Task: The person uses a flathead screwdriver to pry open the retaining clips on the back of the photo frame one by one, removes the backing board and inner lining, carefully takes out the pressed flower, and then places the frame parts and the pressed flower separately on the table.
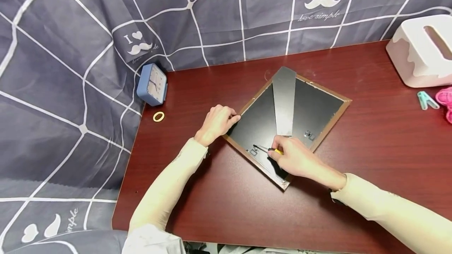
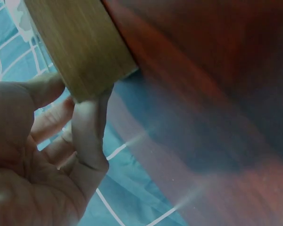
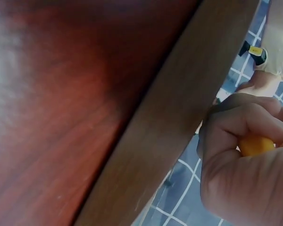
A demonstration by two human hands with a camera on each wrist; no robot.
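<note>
- Left hand [image 1: 217, 122]: fingers curled on the left corner of the one picture frame [image 1: 319, 122], which lies face down mid-tabletop [image 1: 226, 214].
- Right hand [image 1: 294, 158]: closed around one yellow-handled screwdriver [image 1: 268, 149], tip on the frame's black backing.
- Elsewhere: one blue clock [image 1: 152, 84], one yellow ring [image 1: 158, 117], one tissue box [image 1: 420, 56].

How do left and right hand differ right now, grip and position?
The left hand grips the picture frame at its left corner; the right hand holds a yellow-handled screwdriver over the frame's black backing. The left hand holds no tool; the right one's tip points at a clip near the lower edge. Both wear cream sleeves.
</note>
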